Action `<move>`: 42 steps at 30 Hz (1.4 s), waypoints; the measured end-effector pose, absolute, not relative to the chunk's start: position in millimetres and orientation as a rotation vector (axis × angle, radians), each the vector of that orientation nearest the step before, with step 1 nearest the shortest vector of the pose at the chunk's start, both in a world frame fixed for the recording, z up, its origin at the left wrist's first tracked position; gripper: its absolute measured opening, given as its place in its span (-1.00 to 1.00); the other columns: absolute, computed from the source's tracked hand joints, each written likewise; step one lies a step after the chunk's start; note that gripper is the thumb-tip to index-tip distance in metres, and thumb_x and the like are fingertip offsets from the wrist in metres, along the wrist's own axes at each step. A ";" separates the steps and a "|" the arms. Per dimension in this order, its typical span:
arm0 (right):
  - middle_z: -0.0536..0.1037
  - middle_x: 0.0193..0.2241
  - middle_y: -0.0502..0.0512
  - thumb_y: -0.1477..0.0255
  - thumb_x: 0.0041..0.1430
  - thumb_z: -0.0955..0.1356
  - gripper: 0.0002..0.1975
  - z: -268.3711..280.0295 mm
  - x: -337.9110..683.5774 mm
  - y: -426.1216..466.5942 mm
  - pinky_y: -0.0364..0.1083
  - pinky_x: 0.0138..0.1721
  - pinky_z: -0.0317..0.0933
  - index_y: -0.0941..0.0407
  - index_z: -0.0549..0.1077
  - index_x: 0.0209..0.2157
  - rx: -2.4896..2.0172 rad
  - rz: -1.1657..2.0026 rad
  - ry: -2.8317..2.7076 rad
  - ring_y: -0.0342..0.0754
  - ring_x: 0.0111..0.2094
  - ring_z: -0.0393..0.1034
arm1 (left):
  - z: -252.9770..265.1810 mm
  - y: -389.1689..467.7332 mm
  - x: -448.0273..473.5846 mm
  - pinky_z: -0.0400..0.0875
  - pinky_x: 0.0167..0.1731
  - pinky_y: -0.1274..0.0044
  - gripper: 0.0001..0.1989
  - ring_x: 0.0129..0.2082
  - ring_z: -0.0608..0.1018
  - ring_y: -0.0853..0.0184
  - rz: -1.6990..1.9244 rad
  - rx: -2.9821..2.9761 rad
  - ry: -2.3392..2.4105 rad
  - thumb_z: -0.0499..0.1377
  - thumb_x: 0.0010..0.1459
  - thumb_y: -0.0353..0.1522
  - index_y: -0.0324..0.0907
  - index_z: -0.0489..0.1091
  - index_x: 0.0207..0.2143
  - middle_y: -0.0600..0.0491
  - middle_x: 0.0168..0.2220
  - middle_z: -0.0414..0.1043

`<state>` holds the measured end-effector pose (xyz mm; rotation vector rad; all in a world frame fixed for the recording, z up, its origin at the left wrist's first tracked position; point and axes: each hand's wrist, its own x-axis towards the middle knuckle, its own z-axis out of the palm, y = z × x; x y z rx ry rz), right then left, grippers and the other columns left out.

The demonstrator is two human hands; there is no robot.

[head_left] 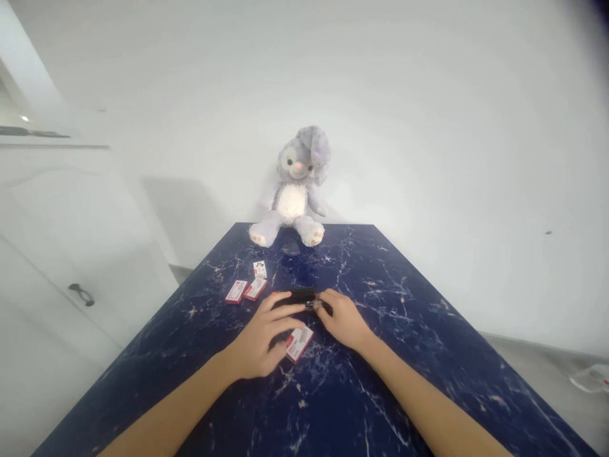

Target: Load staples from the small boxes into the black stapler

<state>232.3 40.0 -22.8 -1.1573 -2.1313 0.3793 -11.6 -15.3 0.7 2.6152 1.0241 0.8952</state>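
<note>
A black stapler (302, 294) with a strip of bare metal lies crosswise on the blue marbled table (371, 393). My right hand (343, 317) is closed around its right end, thumb and fingers bent at the metal part. From the left, my left hand (266, 336) reaches over with its fingers stretched and spread; the fingertips are at the stapler's near side, and whether they touch it is unclear. Beneath those fingers, partly covered, is a small red and white staple box (299, 343). Part of the stapler is hidden behind both hands.
Farther left lie two more red and white boxes, one box (236, 292) beside another box (255, 289), with a small white printed card (259, 270) behind them. A grey plush rabbit (292, 197) sits at the table's far edge against the wall. A white cabinet (61, 266) stands left.
</note>
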 end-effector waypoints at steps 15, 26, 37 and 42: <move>0.55 -0.24 0.09 0.28 0.22 0.39 -0.82 -29.3 234.1 43.1 -0.04 -0.11 0.28 0.07 0.55 -0.20 -1.325 0.311 -1.959 -0.02 -0.23 0.45 | -27.3 23.9 -30.5 0.35 0.15 0.22 -0.58 0.08 0.51 0.14 1.047 2.180 1.481 0.10 0.29 -0.25 -0.07 0.35 0.18 -0.06 0.14 0.44; 0.59 -0.31 0.05 0.26 0.24 0.38 -0.81 -24.4 260.1 54.2 -0.09 -0.21 0.27 0.05 0.60 -0.24 -1.252 0.401 -2.090 -0.06 -0.32 0.45 | -30.5 28.1 -35.0 0.48 0.06 0.26 -0.58 -0.04 0.60 0.16 1.062 2.060 1.456 0.16 0.22 -0.25 -0.06 0.39 0.13 -0.02 0.11 0.46; 0.60 -0.21 0.05 0.32 0.27 0.37 -0.80 -18.1 272.5 59.7 -0.09 -0.16 0.28 0.04 0.60 -0.14 -1.112 0.509 -2.222 -0.09 -0.30 0.46 | -30.0 31.0 -39.6 0.47 0.03 0.29 -0.62 -0.10 0.61 0.17 1.002 2.050 1.518 0.17 0.21 -0.25 -0.05 0.39 0.08 0.00 -0.10 0.56; 0.58 -0.25 0.06 0.36 0.26 0.37 -0.78 -22.6 270.5 58.7 -0.08 -0.16 0.28 0.05 0.56 -0.09 -1.102 0.452 -2.186 -0.09 -0.33 0.43 | -21.6 25.4 -37.2 0.40 0.07 0.26 -0.61 -0.02 0.54 0.13 1.044 2.172 1.605 0.18 0.19 -0.29 -0.06 0.40 0.08 -0.01 -0.01 0.50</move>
